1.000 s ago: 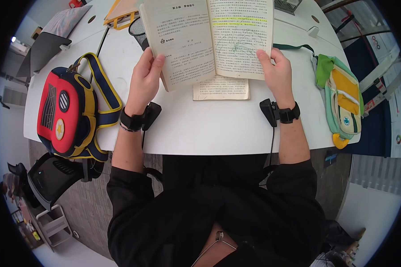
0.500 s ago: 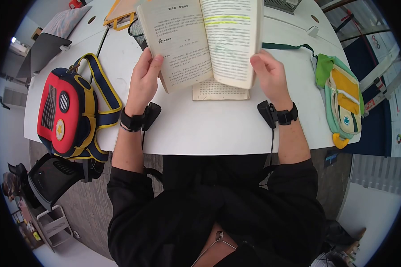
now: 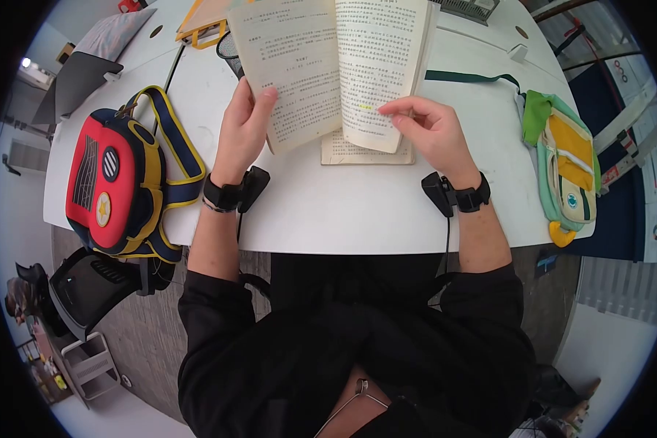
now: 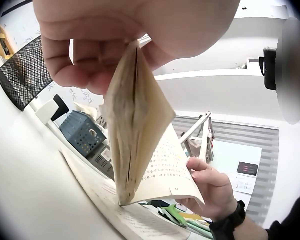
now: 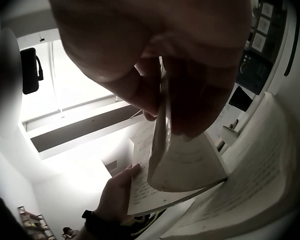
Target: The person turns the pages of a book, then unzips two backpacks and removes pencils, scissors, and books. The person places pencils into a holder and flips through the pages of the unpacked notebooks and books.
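An open paperback book (image 3: pixel 299 80) with printed pages is held up over the white table. At its left edge, my left hand (image 3: pixel 242 135) grips it, thumb on the front page and fingers behind. My right hand (image 3: pixel 436 135) is at the lower right page, and the right wrist view shows page edges (image 5: pixel 161 135) pinched between its thumb and fingers. A short yellow highlight marks the right page near those fingertips. Beneath the held book lies a second open book (image 3: pixel 369 157), mostly covered by it in the head view.
A red and navy backpack (image 3: pixel 109 182) stands on the table's left side. At the right lies a green and yellow bag (image 3: pixel 566 160). Behind the book are a black mesh holder (image 3: pixel 229 52) and a yellow-edged bag (image 3: pixel 204 22). A blue-grey basket (image 4: pixel 82 132) shows in the left wrist view.
The right hand has moved from the book's right edge inward to the lower right page. Different pages now show. The left hand keeps its grip.
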Demonstrator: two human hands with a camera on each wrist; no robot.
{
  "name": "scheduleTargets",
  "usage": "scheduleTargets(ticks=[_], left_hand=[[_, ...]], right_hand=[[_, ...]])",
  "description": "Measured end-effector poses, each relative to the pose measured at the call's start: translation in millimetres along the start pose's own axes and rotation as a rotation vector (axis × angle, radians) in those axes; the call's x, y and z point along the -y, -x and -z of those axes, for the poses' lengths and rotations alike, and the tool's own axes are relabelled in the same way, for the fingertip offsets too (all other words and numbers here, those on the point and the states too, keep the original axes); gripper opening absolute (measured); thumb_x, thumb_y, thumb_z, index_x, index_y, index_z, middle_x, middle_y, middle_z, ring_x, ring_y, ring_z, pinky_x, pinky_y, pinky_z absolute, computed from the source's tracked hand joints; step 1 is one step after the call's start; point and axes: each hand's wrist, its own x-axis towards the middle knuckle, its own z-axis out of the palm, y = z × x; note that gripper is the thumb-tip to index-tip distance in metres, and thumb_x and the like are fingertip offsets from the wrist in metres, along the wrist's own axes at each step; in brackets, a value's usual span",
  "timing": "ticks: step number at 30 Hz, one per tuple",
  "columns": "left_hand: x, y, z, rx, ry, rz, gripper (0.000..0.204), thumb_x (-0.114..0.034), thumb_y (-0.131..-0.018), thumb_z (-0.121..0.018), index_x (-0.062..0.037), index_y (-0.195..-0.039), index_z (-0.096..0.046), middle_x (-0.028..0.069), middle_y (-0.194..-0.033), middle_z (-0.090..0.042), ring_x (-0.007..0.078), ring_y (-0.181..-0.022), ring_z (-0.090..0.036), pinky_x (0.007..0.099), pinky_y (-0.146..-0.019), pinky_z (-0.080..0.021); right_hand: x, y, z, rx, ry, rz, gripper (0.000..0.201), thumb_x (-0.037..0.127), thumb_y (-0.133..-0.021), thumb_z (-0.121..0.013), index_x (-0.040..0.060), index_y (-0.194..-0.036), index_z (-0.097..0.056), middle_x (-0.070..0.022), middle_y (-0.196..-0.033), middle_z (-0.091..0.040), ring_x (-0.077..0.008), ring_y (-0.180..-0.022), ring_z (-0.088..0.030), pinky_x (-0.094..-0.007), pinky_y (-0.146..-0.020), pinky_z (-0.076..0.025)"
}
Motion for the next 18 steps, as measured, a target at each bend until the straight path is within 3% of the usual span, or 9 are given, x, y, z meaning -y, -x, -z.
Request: scheduleTargets(ticks=[4,6,7,9,13,18], left_hand=[[4.7,0.3,2.7,0.056,0.026,-0.017,0.043,-0.021,-0.1,-0.05,0.0056,-0.133,-0.042,0.0106,-0.128,-0.054,0.0167,-0.118,-0.049,0.031,-0.103,-0.035],[4.2,1.1,2.4,0.063,0.03,-0.027,0.043,-0.019,-0.099,-0.05,0.0057,-0.133,-0.041,0.0109,-0.128,-0.054,0.0168,-0.119,-0.049,0.0313,-0.104,-0.035],[3.8,1.6,2.3,0.07,0.035,-0.037,0.044,-0.018,-0.099,-0.05,0.0058,-0.134,-0.04,0.0112,-0.128,-0.054,0.0169,-0.119,-0.049,0.0317,-0.104,-0.034],[3.2,2.3,2.5,0.083,0.045,-0.042,0.044,-0.016,-0.098,-0.05,0.006,-0.135,-0.039,0.0115,-0.129,-0.053,0.0172,-0.12,-0.048,0.0322,-0.105,-0.034],[2.8,3.1,3.2,0.13,0.088,-0.046,0.048,-0.008,-0.095,-0.052,0.0066,-0.137,-0.035,0.0131,-0.133,-0.05,0.0188,-0.124,-0.046,0.0343,-0.107,-0.033],[1.5,5.0,5.6,0.18,0.065,-0.036,0.053,-0.004,-0.093,-0.053,0.0064,-0.14,-0.031,0.0144,-0.136,-0.047,0.0207,-0.127,-0.043,0.0365,-0.108,-0.032]], right_hand=[[3.6,-0.8,-5.3,-0.101,-0.051,0.088,0.037,-0.001,-0.087,-0.056,0.0028,-0.124,-0.059,-0.0072,-0.096,-0.068,-0.0096,-0.086,-0.062,-0.0223,-0.078,-0.05],[9.5,-1.4,-7.8,-0.147,-0.143,0.091,0.057,-0.003,-0.085,-0.056,0.0065,-0.141,-0.044,-0.0067,-0.089,-0.067,-0.008,-0.08,-0.061,-0.0213,-0.074,-0.049],[7.5,-1.7,-6.2,-0.145,-0.143,0.092,0.057,-0.003,-0.085,-0.056,0.0065,-0.141,-0.044,-0.0067,-0.089,-0.067,-0.008,-0.08,-0.061,-0.0213,-0.074,-0.049],[-0.1,-2.0,-0.8,-0.128,-0.05,0.088,0.072,-0.002,-0.084,-0.057,0.0091,-0.149,-0.029,-0.0062,-0.086,-0.067,-0.007,-0.077,-0.06,-0.0217,-0.072,-0.049],[-4.2,-2.9,-1.1,-0.145,-0.072,0.1,0.077,-0.001,-0.084,-0.057,0.0084,-0.151,-0.022,-0.0052,-0.082,-0.067,-0.0067,-0.076,-0.061,-0.0218,-0.072,-0.048],[-1.3,-4.3,-5.2,-0.173,-0.027,0.088,0.085,0.007,-0.084,-0.065,0.0048,-0.151,-0.015,-0.0118,-0.091,-0.069,-0.0122,-0.082,-0.066,-0.0252,-0.076,-0.051]])
